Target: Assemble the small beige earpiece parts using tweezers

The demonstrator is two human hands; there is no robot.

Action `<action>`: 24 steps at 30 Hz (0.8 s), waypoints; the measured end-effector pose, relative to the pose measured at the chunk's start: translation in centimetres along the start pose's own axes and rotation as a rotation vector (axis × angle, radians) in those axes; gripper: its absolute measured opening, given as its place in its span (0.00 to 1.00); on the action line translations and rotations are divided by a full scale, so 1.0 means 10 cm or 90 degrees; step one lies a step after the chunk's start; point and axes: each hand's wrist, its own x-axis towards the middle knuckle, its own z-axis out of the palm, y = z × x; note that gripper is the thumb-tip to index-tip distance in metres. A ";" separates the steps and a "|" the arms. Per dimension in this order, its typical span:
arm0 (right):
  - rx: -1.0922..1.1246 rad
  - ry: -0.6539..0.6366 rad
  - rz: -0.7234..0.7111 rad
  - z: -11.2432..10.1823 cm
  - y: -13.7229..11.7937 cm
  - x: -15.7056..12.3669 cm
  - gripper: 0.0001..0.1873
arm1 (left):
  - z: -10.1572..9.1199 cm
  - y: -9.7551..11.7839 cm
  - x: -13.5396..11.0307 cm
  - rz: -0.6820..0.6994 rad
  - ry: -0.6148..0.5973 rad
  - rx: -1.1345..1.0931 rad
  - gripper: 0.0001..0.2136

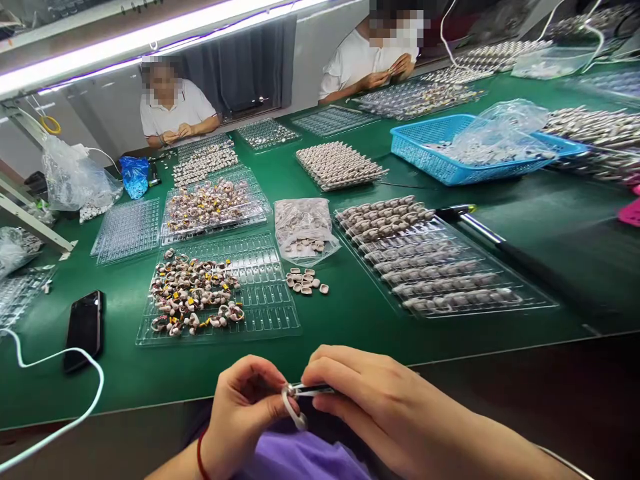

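A: Where is the curved beige clip (301, 421) sitting, and how are the hands holding?

B: It is hanging over purple cloth (310, 459), off the near edge of the green table (200, 370). The left hand (250, 400) is pinching it, thumb against forefinger. The right hand (367, 393) is clasping a slim tweezer-like tool (316, 389), its tip meeting the clip's shiny end. Gripping or only touching: cannot tell.

A: Surroundings, taking the clip as clock centre?

B: Jumbled clips are lying on a clear tray (273, 320) towards 11 o'clock, loose beige caps (305, 283) at 12, a filled tray (445, 263) between 1 and 2.

A: Risks?

B: Judgement: pushing off-axis could be skidding the tip, scratching the clip or jabbing the thumb. A loosening pinch could be dropping it below table level.
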 end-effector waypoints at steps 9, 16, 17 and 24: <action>-0.052 -0.124 0.090 -0.19 -0.05 0.10 0.10 | -0.01 0.00 -0.02 -0.006 -0.029 0.021 0.11; -0.117 -0.163 0.077 -0.26 -0.02 0.16 0.10 | -0.01 0.04 -0.01 -0.004 -0.029 0.050 0.10; -0.109 -0.152 0.083 -0.28 -0.03 0.16 0.10 | -0.01 0.04 -0.01 -0.004 -0.025 0.047 0.10; -0.054 -0.176 0.080 -0.33 -0.08 0.16 0.10 | -0.02 0.03 0.00 -0.016 -0.037 0.036 0.11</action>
